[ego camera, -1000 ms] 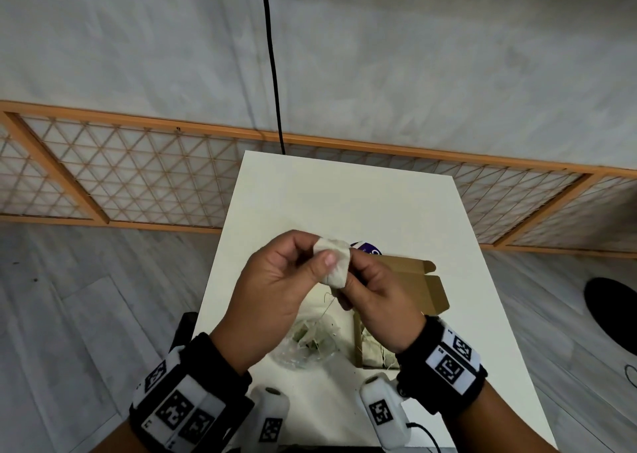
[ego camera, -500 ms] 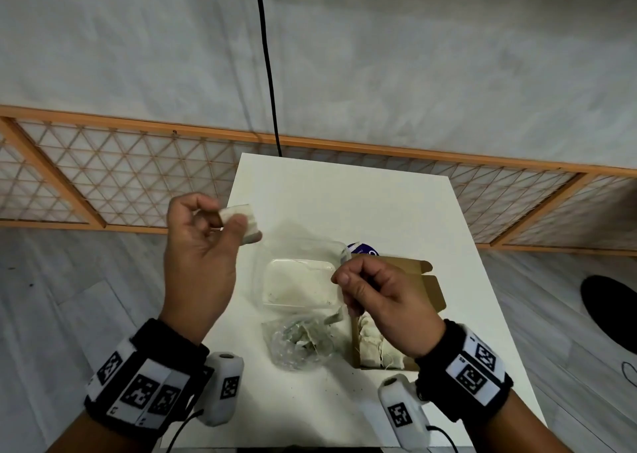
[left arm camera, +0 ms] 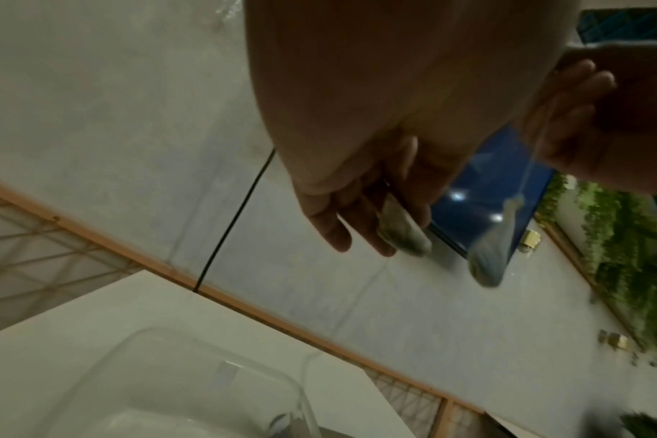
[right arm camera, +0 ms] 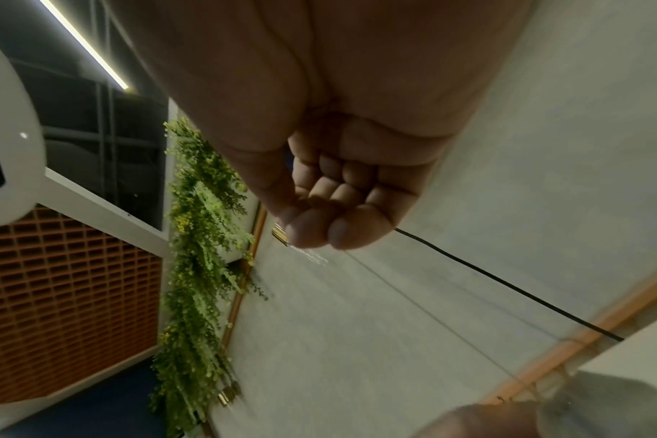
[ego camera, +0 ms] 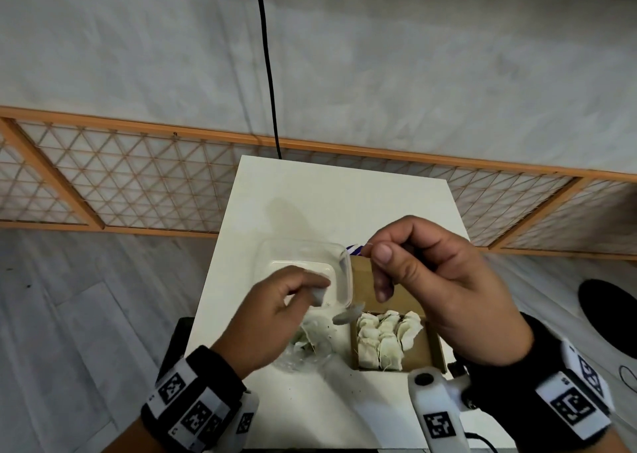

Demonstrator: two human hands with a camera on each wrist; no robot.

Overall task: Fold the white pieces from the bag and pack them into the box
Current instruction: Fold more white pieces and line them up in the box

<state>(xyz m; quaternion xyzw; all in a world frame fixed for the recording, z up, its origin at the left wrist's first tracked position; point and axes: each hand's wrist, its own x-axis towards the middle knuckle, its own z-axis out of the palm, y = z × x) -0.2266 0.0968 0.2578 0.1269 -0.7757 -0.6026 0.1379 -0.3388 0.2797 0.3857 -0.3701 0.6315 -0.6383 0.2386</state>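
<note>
White piece (left arm camera: 403, 232), folded, sits pinched in my left hand (ego camera: 275, 318), which has dropped from high on the left to the clear tray (ego camera: 339, 263). My right hand (ego camera: 437, 280) pinches a thread; probably another piece (left arm camera: 488, 252) dangles below, over the box (ego camera: 427, 352).

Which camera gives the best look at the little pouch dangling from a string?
The left wrist view: the dangling pouch hangs in plain sight on its string below the right hand. The head view shows only a blurred grey shape beside the cardboard box. The right wrist view shows no pouch.
</note>
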